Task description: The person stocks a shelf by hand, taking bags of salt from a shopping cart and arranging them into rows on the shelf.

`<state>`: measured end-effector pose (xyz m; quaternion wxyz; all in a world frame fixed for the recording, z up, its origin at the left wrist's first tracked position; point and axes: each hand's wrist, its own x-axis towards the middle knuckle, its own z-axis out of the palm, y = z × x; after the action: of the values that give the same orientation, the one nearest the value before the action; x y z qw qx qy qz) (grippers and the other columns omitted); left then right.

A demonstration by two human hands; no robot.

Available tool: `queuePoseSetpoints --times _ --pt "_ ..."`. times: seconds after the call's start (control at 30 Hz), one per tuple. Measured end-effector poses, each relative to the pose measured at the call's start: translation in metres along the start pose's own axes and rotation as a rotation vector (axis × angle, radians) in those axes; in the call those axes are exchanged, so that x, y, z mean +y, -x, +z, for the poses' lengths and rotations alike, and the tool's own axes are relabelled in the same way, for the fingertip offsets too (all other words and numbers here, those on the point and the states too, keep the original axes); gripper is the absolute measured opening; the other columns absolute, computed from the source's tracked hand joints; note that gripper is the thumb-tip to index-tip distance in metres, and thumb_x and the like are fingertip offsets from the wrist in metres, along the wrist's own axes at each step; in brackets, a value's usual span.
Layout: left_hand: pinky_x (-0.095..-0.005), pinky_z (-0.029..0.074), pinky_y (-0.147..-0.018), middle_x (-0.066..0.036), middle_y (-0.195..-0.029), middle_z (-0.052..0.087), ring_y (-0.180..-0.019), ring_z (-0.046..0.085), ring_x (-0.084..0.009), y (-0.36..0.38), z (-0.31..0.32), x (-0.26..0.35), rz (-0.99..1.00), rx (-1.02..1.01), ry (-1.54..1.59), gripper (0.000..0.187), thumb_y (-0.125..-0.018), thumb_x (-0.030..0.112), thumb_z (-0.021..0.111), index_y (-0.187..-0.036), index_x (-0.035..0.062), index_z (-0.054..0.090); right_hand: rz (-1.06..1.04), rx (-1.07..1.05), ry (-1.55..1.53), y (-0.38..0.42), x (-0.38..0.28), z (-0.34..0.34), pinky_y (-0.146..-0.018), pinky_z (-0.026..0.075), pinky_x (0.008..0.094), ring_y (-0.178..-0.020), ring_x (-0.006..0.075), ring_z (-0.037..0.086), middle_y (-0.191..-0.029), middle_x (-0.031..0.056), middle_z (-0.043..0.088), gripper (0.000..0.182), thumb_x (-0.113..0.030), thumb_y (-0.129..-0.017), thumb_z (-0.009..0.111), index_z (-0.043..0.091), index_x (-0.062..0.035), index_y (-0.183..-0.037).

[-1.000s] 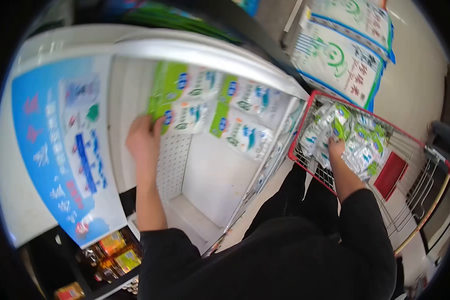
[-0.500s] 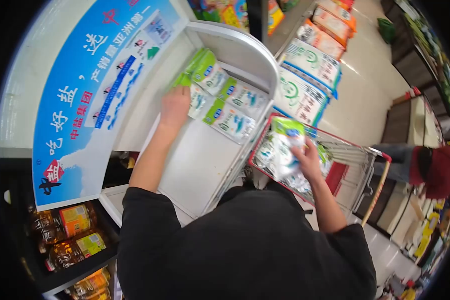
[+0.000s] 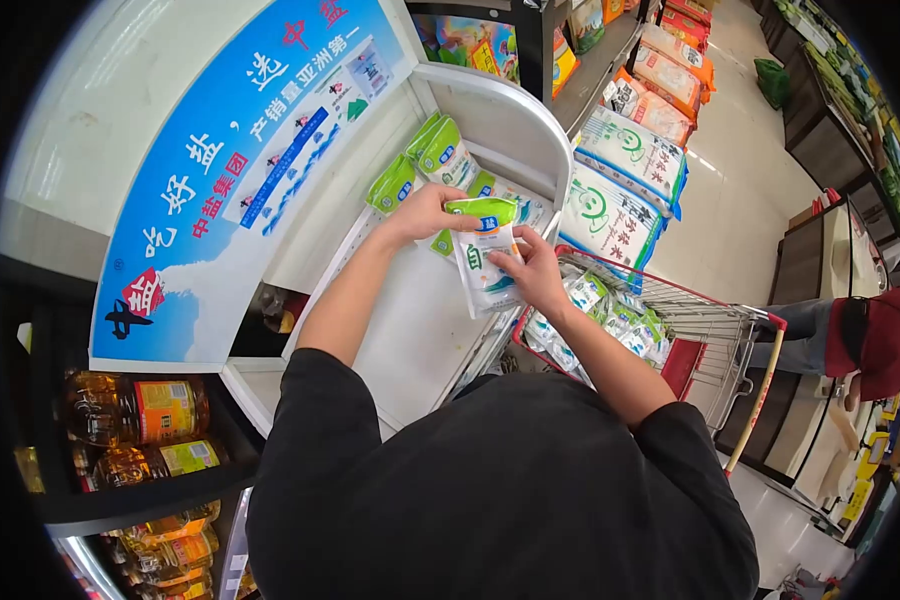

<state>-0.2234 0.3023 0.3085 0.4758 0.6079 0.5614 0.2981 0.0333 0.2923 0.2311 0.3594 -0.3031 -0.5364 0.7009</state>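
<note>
A green-and-white salt bag (image 3: 486,275) hangs between my hands, over the white display shelf (image 3: 395,330). My left hand (image 3: 425,214) is closed on its green top edge at the left. On its right side, my right hand (image 3: 536,268) grips it with the thumb across the front. Behind my hands, several similar salt bags (image 3: 448,162) lie at the shelf's far end, some partly hidden by the held one. More salt bags (image 3: 625,325) fill part of the shopping cart below my right forearm.
The red-edged shopping cart (image 3: 715,335) stands at the right, against the shelf's edge. Large rice sacks (image 3: 610,215) are stacked beyond it. A blue sign (image 3: 215,200) curves along the left. Oil bottles (image 3: 140,410) sit lower left. Another person (image 3: 850,345) stands far right.
My right hand has moved from above the cart to the shelf. My left hand has come right from the shelf bags, and both hands now hold one bag.
</note>
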Motion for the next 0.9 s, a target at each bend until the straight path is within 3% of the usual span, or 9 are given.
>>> queuePoseSetpoints --times 0.07,0.13,0.23,0.33,0.47,0.57,0.67,0.73,0.9 --pt "-0.0307 0.055 -0.089 -0.008 -0.105 0.08 -0.096 0.072 -0.0136 -0.003 0.001 -0.025 -0.018 -0.017 -0.036 0.034 -0.087 0.015 0.087 -0.114 -0.0036 0.079 0.051 0.011 0.033 -0.005 0.018 -0.002 -0.081 0.06 0.0305 -0.095 0.0175 0.077 -0.108 0.0176 0.08 0.04 -0.01 -0.096 0.08 0.062 0.0005 -0.13" --pt "-0.0305 0.056 -0.074 -0.006 -0.099 0.08 -0.084 0.072 -0.0133 -0.003 -0.005 -0.039 -0.074 0.181 0.039 0.04 -0.084 0.022 0.091 -0.116 -0.0008 0.079 0.112 0.055 0.133 -0.016 0.037 -0.011 -0.079 0.059 0.0292 -0.089 0.0141 0.075 -0.105 0.0128 0.08 0.037 -0.013 -0.096 0.082 0.067 0.0038 -0.125" --pt "-0.0327 0.057 -0.07 -0.009 -0.099 0.08 -0.08 0.073 -0.0157 0.002 -0.012 -0.045 -0.024 0.353 -0.144 0.042 -0.083 0.02 0.092 -0.115 -0.0039 0.079 0.126 0.09 0.295 -0.032 0.052 -0.024 -0.076 0.056 0.0267 -0.083 0.0102 0.072 -0.098 0.0093 0.081 0.029 -0.016 -0.093 0.086 0.075 0.0053 -0.11" --pt "-0.0337 0.058 -0.075 -0.011 -0.101 0.08 -0.085 0.074 -0.0167 0.006 -0.025 -0.036 -0.147 0.296 0.066 0.045 -0.082 0.02 0.092 -0.117 -0.0042 0.078 0.179 0.122 0.281 -0.04 0.046 -0.017 -0.072 0.053 0.0255 -0.08 0.0083 0.069 -0.093 0.0081 0.081 0.026 -0.016 -0.092 0.087 0.076 0.0043 -0.104" --pt "-0.033 0.056 -0.078 -0.01 -0.106 0.08 -0.089 0.073 -0.0167 0.012 -0.033 -0.033 -0.144 0.169 0.037 0.043 -0.085 0.022 0.088 -0.119 -0.0025 0.078 0.073 0.138 0.327 -0.046 0.053 -0.011 -0.072 0.054 0.0268 -0.079 0.009 0.07 -0.093 0.0068 0.08 0.023 -0.015 -0.092 0.086 0.076 0.002 -0.103" --pt "-0.0364 0.056 -0.078 -0.009 -0.107 0.08 -0.089 0.074 -0.019 0.004 -0.035 -0.033 -0.065 0.226 -0.151 0.042 -0.087 0.028 0.085 -0.119 0.0001 0.079 0.096 0.092 0.284 -0.05 0.055 -0.01 -0.077 0.056 0.0291 -0.084 0.0125 0.073 -0.098 0.0098 0.081 0.026 -0.015 -0.093 0.084 0.076 0.0023 -0.111" --pt "-0.0415 0.057 -0.076 -0.013 -0.103 0.08 -0.088 0.076 -0.0243 0.002 -0.042 -0.02 -0.175 0.447 -0.526 0.04 -0.087 0.03 0.084 -0.117 0.0035 0.08 0.026 0.217 0.326 -0.034 0.05 -0.01 -0.084 0.058 0.0313 -0.092 0.0167 0.076 -0.102 0.0148 0.082 0.033 -0.015 -0.095 0.08 0.074 0.0025 -0.123" --pt "-0.0494 0.058 -0.079 -0.021 -0.098 0.078 -0.091 0.076 -0.0384 0.005 -0.046 -0.003 -0.278 0.571 -0.775 0.039 -0.084 0.038 0.085 -0.103 0.0047 0.08 0.024 0.226 0.374 -0.018 0.052 -0.027 -0.089 0.059 0.0341 -0.097 0.024 0.078 -0.105 0.0176 0.082 0.039 -0.018 -0.095 0.078 0.072 -0.0007 -0.13" --pt "-0.0533 0.058 -0.076 -0.021 -0.087 0.076 -0.087 0.075 -0.0425 0.0 -0.026 -0.01 -0.207 0.63 -1.079 0.032 -0.088 0.031 0.083 -0.101 0.0032 0.075 0.097 0.193 0.355 0.04 0.083 -0.081 -0.09 0.059 0.0348 -0.097 0.0225 0.078 -0.106 0.0177 0.081 0.04 -0.017 -0.097 0.076 0.07 0.0007 -0.132"
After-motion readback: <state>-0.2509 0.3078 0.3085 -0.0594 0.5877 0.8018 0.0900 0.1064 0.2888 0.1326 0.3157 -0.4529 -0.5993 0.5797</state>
